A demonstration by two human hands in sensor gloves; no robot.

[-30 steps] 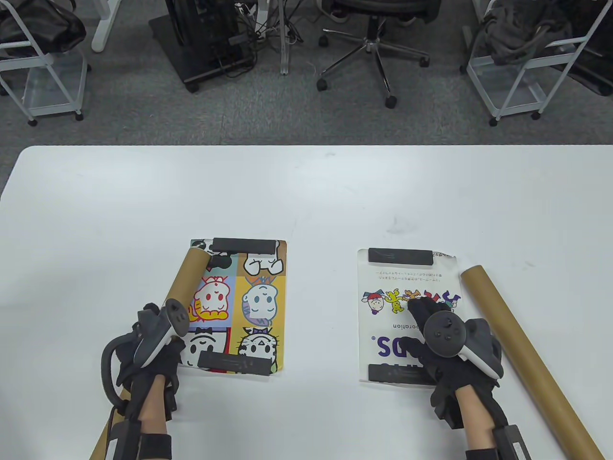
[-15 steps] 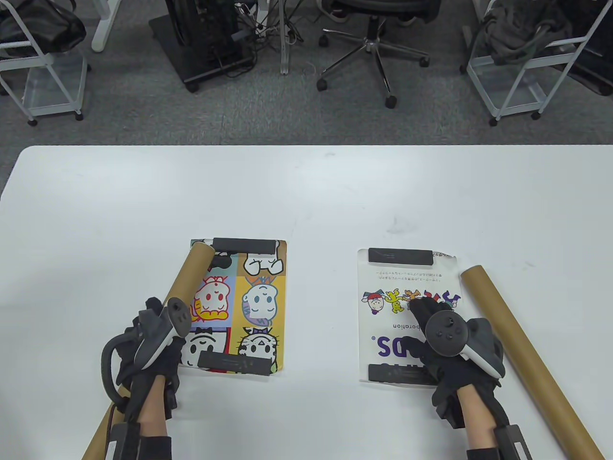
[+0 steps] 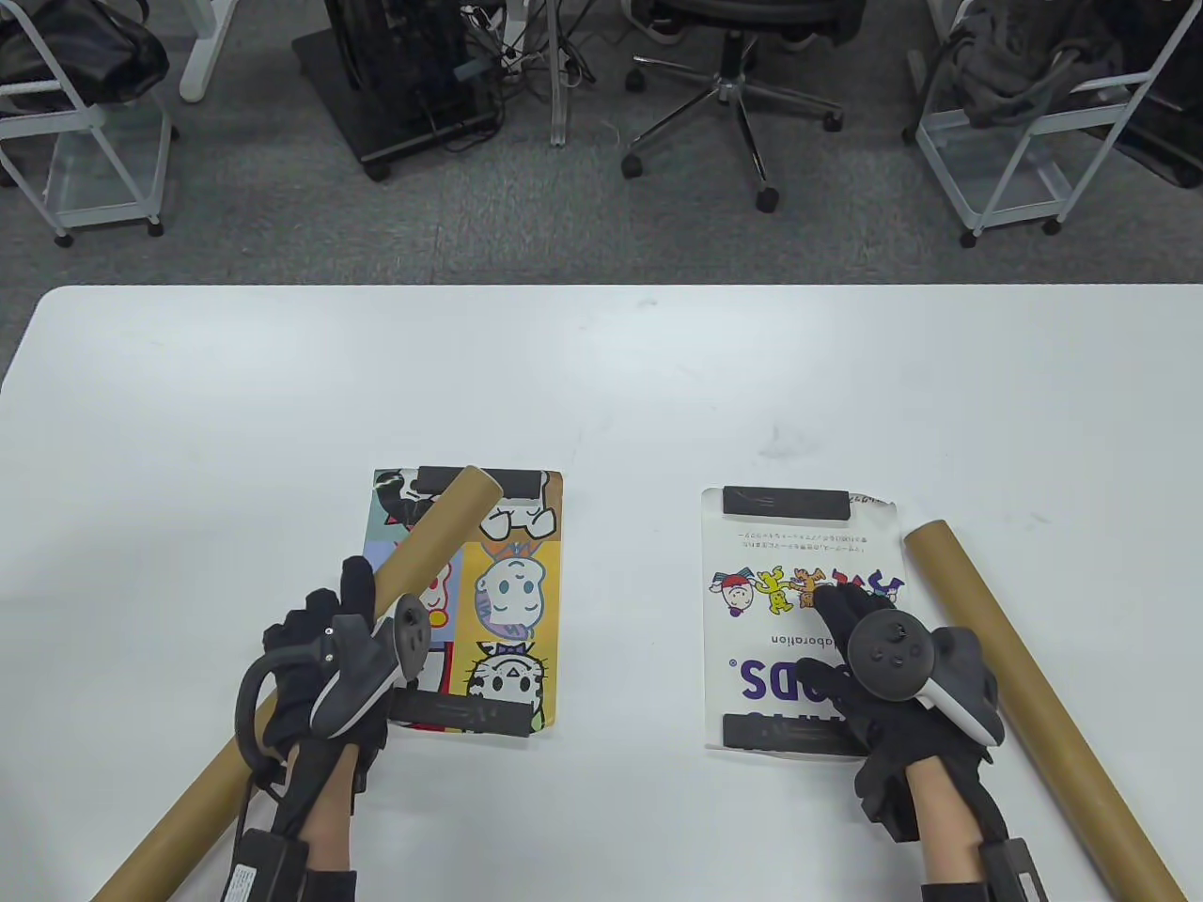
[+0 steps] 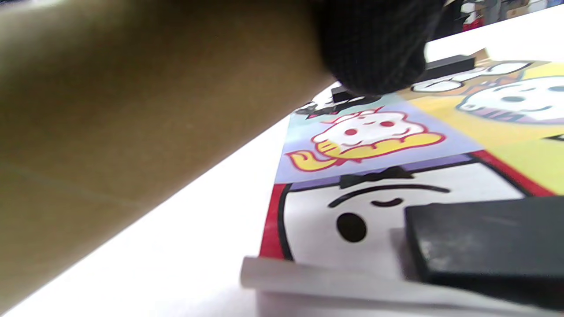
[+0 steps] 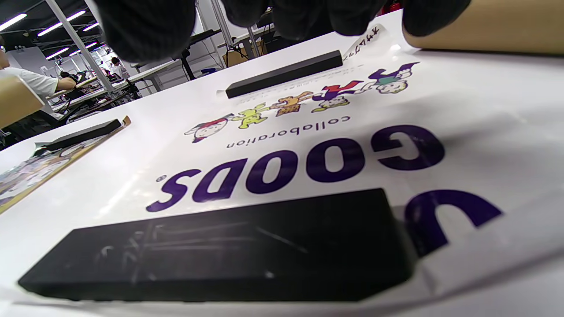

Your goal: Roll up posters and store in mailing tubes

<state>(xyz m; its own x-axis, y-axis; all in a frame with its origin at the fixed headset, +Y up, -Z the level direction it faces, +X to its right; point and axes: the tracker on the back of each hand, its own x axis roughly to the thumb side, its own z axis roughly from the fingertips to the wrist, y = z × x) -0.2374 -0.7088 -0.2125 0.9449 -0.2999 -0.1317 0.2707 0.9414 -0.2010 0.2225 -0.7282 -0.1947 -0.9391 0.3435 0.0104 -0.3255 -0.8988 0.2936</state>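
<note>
We see the left hand (image 3: 324, 658) gripping a long brown cardboard mailing tube (image 3: 414, 554). A second ago that tube lay along the left edge of the colourful cartoon-character poster (image 3: 512, 601); now its far end has swung right and it slants across the poster's left half, apparently lifted clear of the paper. We judge the tube is being picked up or repositioned, so rolling has not begun.

The right hand (image 3: 893, 695) has barely moved. It rests on the white poster with purple lettering (image 3: 780, 611), one finger pointing forward; we cannot tell how the other fingers lie.

Both posters lie flat near the white table's (image 3: 601, 376) near edge, each held down by black rectangular bars (image 3: 785, 501) at its near and far ends. A second brown cardboard tube (image 3: 1034, 695) lies diagonally just right of the white poster.
</note>
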